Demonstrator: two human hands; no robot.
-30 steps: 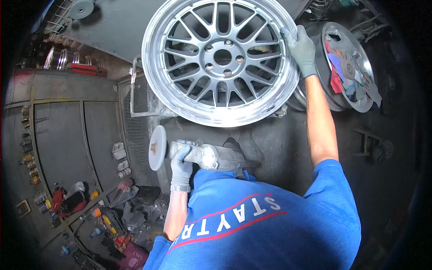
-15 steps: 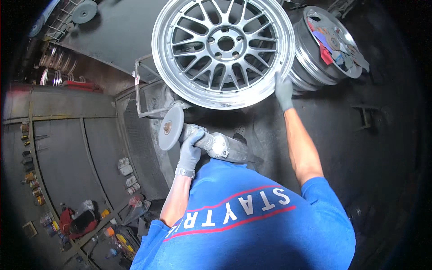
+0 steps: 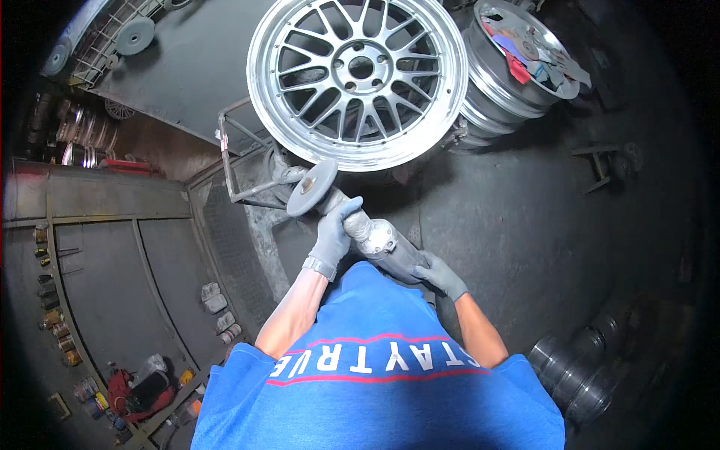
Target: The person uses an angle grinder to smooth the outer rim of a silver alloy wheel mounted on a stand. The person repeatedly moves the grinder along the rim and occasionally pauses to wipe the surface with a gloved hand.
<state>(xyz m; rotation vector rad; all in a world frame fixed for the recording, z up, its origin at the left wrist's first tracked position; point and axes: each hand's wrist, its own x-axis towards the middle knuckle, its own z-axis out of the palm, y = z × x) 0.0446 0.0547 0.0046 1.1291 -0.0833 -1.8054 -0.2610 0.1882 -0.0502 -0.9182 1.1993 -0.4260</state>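
Note:
A large grey angle grinder point(image 3: 385, 241) lies across the front of my body, tilted up toward the left. My left hand point(image 3: 334, 234), in a grey glove, is wrapped round its front part, just behind the round grey disc point(image 3: 313, 187). At the rear end of the grinder's body, my gloved right hand point(image 3: 441, 274) grips it. Beyond the disc stands a silver multi-spoke wheel rim point(image 3: 360, 154) with a polished lip. The disc's far edge overlaps the rim's lower edge in view; whether they touch, I cannot tell.
A metal frame point(image 3: 227, 161) stands left of the wheel rim. To the right, more rims point(image 3: 495, 101) are stacked, with coloured cloths and discs point(image 3: 525, 56) in the top one. Several dark rims point(image 3: 574, 375) lie at lower right. A shelf with cans point(image 3: 56, 322) runs along the left.
My right hand has left the wheel rim and come down to the grinder's rear end. The grinder has tilted, its disc moving up and right toward the rim.

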